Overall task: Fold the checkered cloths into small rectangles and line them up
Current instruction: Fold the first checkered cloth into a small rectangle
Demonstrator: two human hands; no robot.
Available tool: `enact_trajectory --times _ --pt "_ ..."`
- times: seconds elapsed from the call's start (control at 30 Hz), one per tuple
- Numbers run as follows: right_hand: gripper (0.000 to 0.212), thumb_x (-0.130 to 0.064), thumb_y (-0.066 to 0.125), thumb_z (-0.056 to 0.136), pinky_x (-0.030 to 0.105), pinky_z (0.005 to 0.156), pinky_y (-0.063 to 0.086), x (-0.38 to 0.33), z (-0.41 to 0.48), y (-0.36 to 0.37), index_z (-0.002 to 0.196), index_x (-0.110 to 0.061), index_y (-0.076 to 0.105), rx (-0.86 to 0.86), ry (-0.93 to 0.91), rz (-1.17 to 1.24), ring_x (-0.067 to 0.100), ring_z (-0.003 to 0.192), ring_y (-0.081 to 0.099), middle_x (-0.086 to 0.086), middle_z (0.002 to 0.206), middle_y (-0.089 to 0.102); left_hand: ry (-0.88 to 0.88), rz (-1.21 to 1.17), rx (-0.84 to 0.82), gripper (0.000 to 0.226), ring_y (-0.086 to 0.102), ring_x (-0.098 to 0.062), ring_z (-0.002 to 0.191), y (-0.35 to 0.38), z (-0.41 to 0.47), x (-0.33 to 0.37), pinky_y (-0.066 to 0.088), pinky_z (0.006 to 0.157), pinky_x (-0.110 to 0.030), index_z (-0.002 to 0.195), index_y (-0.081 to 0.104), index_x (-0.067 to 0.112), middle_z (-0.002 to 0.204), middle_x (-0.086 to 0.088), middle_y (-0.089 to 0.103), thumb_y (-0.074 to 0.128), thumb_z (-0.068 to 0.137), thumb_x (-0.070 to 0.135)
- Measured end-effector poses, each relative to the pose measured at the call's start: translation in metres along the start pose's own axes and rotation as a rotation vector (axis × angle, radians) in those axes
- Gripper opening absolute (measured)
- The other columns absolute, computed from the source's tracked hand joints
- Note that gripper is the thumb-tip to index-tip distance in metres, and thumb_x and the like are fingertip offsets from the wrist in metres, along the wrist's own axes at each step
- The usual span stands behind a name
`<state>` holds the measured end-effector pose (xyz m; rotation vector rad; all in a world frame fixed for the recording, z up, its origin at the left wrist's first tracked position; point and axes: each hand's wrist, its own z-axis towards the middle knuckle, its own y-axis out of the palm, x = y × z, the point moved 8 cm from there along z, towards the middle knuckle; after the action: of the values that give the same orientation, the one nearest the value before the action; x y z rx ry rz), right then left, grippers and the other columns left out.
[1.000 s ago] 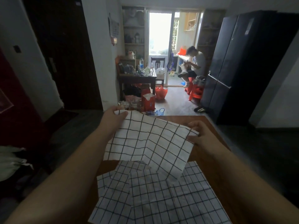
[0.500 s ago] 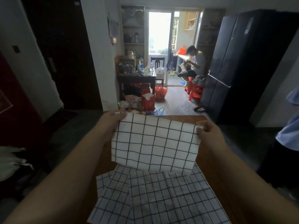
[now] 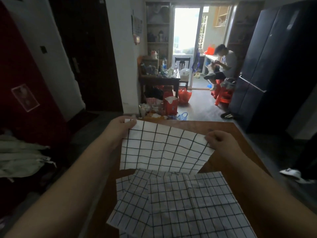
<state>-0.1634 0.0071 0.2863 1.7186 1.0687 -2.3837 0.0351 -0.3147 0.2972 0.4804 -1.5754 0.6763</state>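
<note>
Nearest to me, several loose checkered cloths (image 3: 185, 206) lie flat and overlapping on the wooden table (image 3: 228, 129), their grids skewed against one another. Just past and above them the held cloth (image 3: 163, 150) hangs in the air, its lower edge over the pile's far edge; whether it brushes the pile I cannot tell. Its long axis runs left to right between the two hands, slightly tilted, the left corner farther from me than the right. The left hand (image 3: 120, 125) pinches the top left corner between thumb and curled fingers, forearm reaching straight forward. The right hand (image 3: 221, 143) pinches the top right corner, knuckles toward me, fingers curled over the edge. Each hand sits at one end, so neither is nearer. The fold I would call next is corner to corner, bringing the hands together across that long axis. The job looks early to me, since I see no folded rectangle lined up anywhere. Beyond the table's far edge stand a cluttered side table (image 3: 159, 79), a seated person (image 3: 223, 66) and a dark refrigerator (image 3: 274, 66).
</note>
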Motion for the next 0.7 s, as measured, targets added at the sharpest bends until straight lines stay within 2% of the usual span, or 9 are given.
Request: enact_trajectory --times 0.07,0.1,0.2,0.27,0.33,0.43,0.53,0.63,0.7 --pt "0.017 -0.021 0.066 0.096 0.042 0.075 0.056 -0.003 0.001 0.002 0.087 -0.008 0.073 -0.001 -0.001 0.033 0.029 0.082 0.068 0.013 0.087 0.071 0.012 0.028 -0.003 0.02 0.077 -0.022 0.095 -0.009 -0.004 -0.002 0.059 0.082 -0.041 0.118 0.071 0.017 0.105 -0.007 0.078 0.063 0.1 0.022" --pt "0.017 -0.02 0.067 0.096 0.04 0.074 0.056 -0.005 0.003 0.002 0.086 -0.008 0.073 0.006 -0.007 0.047 0.026 0.08 0.068 0.013 0.086 0.072 0.016 0.022 -0.007 0.02 0.076 -0.023 0.096 -0.012 -0.006 -0.002 0.059 0.085 -0.043 0.118 0.072 0.017 0.105 -0.006 0.078 0.062 0.101 0.022" --pt "0.015 -0.014 0.062 0.099 0.015 0.059 0.052 -0.01 0.004 0.002 0.089 -0.01 0.073 0.009 0.0 0.135 0.01 0.073 0.068 0.005 0.086 0.072 0.012 -0.009 -0.002 0.022 0.076 -0.024 0.1 -0.021 -0.008 -0.008 0.059 0.091 -0.046 0.119 0.072 0.016 0.106 -0.006 0.078 0.058 0.103 0.022" --pt "0.017 -0.01 0.057 0.102 0.006 0.052 0.046 -0.012 0.001 0.003 0.093 -0.008 0.072 0.002 0.004 0.188 -0.003 0.064 0.067 0.002 0.086 0.071 0.008 -0.006 0.0 0.025 0.075 -0.023 0.102 -0.026 -0.009 -0.012 0.058 0.095 -0.047 0.121 0.072 0.016 0.109 -0.006 0.078 0.055 0.104 0.023" --pt "0.019 -0.012 0.056 0.102 0.007 0.053 0.046 -0.013 0.0 0.005 0.093 -0.011 0.072 0.001 -0.023 0.182 -0.006 0.065 0.066 0.0 0.084 0.071 0.003 -0.007 -0.003 0.026 0.074 -0.024 0.104 -0.028 -0.011 -0.016 0.057 0.095 -0.048 0.121 0.072 0.017 0.11 -0.006 0.078 0.053 0.105 0.024" --pt "0.018 -0.018 0.057 0.102 0.013 0.063 0.047 -0.014 0.0 0.007 0.094 -0.022 0.073 0.012 -0.035 0.192 0.004 0.078 0.068 -0.005 0.087 0.073 -0.002 0.021 0.013 0.025 0.075 -0.025 0.103 -0.034 -0.013 -0.026 0.057 0.093 -0.047 0.119 0.072 0.018 0.11 -0.006 0.077 0.052 0.105 0.024" --pt "0.019 -0.016 0.059 0.101 0.02 0.072 0.052 -0.019 0.0 0.009 0.097 -0.022 0.076 0.006 -0.053 0.263 0.008 0.085 0.072 -0.007 0.092 0.077 -0.009 0.072 0.049 0.021 0.074 -0.024 0.102 -0.043 -0.014 -0.035 0.058 0.093 -0.047 0.114 0.073 0.02 0.111 -0.007 0.076 0.054 0.104 0.022" --pt "0.021 -0.014 0.059 0.1 0.018 0.068 0.053 -0.026 -0.001 0.013 0.093 -0.026 0.076 -0.006 -0.081 0.252 0.001 0.08 0.071 -0.013 0.088 0.077 0.014 0.261 0.08 0.017 0.071 -0.021 0.1 -0.048 -0.019 -0.037 0.057 0.091 -0.041 0.11 0.071 0.022 0.107 -0.003 0.074 0.056 0.103 0.02" --pt "0.019 -0.016 0.061 0.1 0.024 0.072 0.055 -0.027 0.0 0.015 0.095 -0.025 0.077 -0.003 -0.083 0.222 0.004 0.081 0.071 -0.011 0.089 0.077 0.027 0.372 0.089 0.015 0.069 -0.017 0.098 -0.048 -0.021 -0.038 0.056 0.088 -0.036 0.108 0.07 0.023 0.106 0.0 0.072 0.057 0.103 0.017"
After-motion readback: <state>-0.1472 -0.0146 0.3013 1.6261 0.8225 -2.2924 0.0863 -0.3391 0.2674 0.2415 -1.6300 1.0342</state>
